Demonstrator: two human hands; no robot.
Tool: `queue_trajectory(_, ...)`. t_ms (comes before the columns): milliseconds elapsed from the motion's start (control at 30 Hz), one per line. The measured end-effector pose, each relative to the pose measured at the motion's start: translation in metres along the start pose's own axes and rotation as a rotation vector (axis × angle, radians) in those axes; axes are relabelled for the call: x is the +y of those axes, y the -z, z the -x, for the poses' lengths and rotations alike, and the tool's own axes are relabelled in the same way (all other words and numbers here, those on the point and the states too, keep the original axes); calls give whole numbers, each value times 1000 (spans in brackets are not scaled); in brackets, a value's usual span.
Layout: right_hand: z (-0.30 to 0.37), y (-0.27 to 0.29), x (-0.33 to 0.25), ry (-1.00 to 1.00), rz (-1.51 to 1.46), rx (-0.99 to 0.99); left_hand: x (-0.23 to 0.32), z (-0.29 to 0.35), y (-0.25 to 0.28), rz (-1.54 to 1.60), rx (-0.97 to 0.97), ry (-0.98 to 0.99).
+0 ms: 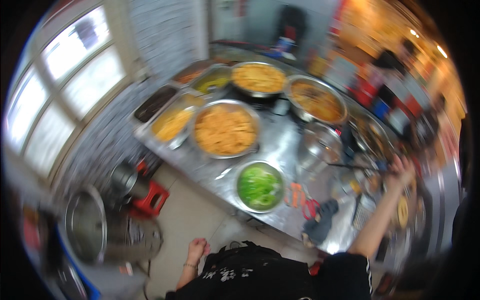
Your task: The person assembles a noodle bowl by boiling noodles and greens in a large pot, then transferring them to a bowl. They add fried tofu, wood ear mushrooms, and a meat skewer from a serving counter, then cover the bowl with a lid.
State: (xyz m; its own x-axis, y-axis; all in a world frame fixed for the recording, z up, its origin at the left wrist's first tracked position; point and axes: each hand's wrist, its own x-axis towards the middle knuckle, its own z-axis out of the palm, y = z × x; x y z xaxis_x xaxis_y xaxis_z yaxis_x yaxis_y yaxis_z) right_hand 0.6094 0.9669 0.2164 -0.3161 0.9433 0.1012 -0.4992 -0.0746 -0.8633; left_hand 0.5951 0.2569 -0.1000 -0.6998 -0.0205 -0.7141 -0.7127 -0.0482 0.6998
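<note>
I have the right hand [401, 171] stretched far out over the right end of the steel surface [277, 137], fingers partly spread and blurred. A long, thin, dark handle [350, 165] runs up to it from the left, level with the palm; I cannot tell whether the fingers are closed around it or only beside it. The handle lies in front of a round, shiny steel vessel or lid [321, 142], among crowded utensils too smeared to name.

My left hand [198, 248] is low, near the black shirt [245, 275], loosely curled, with nothing visible in it and a bracelet [190, 265] at the wrist. It is well apart from the surface.

Nearest the shirt on the surface, I see a steel bowl [257, 210] of chopped green leaves [260, 186]. Just right of it are red-handled scissors [310, 208], and next to those a crumpled dark grey cloth [321, 222]. Farther back stand a wide bowl [224, 156] of orange-yellow slices [225, 129], a pot [257, 94] of yellow pieces [258, 77] and a pot [303, 115] of reddish-brown broth [316, 100], with rectangular food trays at the left end. On the floor to my left are a red stool [157, 198] and a large steel pot [103, 225].
</note>
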Motion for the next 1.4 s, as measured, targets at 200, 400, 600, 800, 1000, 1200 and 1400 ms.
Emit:
queue_trajectory(200, -24, 26, 9, 9, -171, -461, -42, 12, 44, 61, 162, 128)
queue_trajectory(400, 167, -164, 24, -9, 61, -729, -56, 52, 81, 162, 322, 102)
queue_trajectory(600, 288, -246, 80, -80, 233, -937, -15, 97, 158, 403, 495, -19)
queue_trajectory(800, 412, -303, 104, -152, 134, -1117, 45, 112, 317, 670, 686, -287)
queue_trajectory(1000, 561, -360, 134, -251, 140, -1175, 101, 40, 488, 771, 763, -251)
queue_trajectory(1200, 706, -425, 160, -386, 199, -1245, 94, -76, 586, 950, 446, 35)
queue_trajectory(1400, 837, -469, 219, -546, 353, -1355, 89, -118, 592, 1395, 197, 85)
